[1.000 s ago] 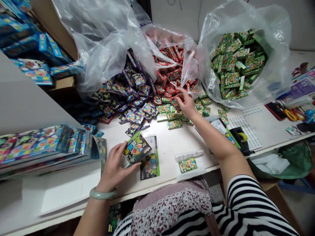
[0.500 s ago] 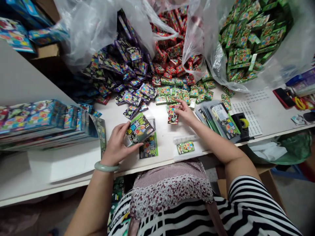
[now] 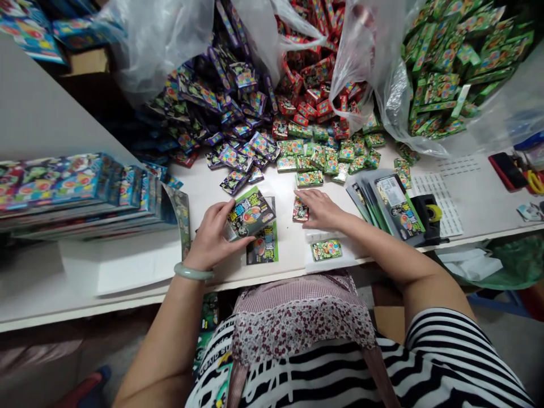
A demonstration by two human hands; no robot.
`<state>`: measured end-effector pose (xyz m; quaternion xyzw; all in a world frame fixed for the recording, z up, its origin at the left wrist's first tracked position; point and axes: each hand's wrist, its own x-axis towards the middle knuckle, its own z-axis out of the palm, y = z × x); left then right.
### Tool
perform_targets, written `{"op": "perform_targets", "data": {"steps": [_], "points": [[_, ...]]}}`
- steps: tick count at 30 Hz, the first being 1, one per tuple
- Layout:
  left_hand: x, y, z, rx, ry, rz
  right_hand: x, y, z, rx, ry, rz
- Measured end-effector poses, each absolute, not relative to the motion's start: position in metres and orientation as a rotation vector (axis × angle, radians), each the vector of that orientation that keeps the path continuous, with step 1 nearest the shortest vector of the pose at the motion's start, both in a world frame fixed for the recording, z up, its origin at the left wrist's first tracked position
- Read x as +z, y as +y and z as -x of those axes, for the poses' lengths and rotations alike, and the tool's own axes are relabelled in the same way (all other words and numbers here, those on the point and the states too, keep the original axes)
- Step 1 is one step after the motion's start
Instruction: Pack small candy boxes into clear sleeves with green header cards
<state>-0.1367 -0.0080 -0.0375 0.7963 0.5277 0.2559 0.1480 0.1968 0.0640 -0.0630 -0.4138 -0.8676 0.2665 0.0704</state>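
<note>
My left hand [image 3: 215, 235] is closed around the edge of a dark printed packet [image 3: 250, 214] with a green border, tilted above the table. Partly under it, a similar flat packet [image 3: 264, 248] lies on the white tabletop. Fingers and thumb of my right hand [image 3: 322, 209] grip a small red box [image 3: 300, 209] from its right side, on or just above the table; the hand hides part of it. Nearer to me, a small green box [image 3: 326, 250] lies on a pale clear-looking sheet.
Loose purple boxes [image 3: 234, 157] and green boxes [image 3: 309, 179] spread behind my hands, before open plastic bags of red boxes [image 3: 317, 71] and green boxes [image 3: 442, 88]. Stacked packets [image 3: 397, 209] and a tape dispenser [image 3: 429, 214] stand right; a blue packet row [image 3: 76, 181] stands left.
My right hand has come nearer to me and now covers the right side of the red box. The left hand still holds its packet. The whole view has shifted slightly.
</note>
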Motion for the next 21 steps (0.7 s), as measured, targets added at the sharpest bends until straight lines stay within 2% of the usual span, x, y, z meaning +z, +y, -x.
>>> {"op": "perform_targets", "data": {"steps": [3,6,9,12,17,21], "points": [[-0.037,-0.006,0.136,0.725,1.522,-2.329,-0.052,0.066,-0.198,0.698,-2.529,1.230],[-0.035,-0.006,0.135,0.729,1.512,-2.372,-0.018,0.069,-0.197,0.512,-2.418,1.110],[-0.033,-0.006,0.132,0.743,1.464,-2.387,0.018,0.066,-0.190,0.375,-2.506,1.013],[-0.031,-0.005,0.130,0.727,1.403,-2.400,0.033,0.058,-0.178,0.323,-2.616,1.050],[-0.029,-0.006,0.132,0.697,1.335,-2.443,0.033,0.052,-0.172,0.395,-2.655,0.994],[-0.028,-0.007,0.134,0.692,1.350,-2.437,0.048,0.056,-0.178,0.643,-2.658,0.825]]}}
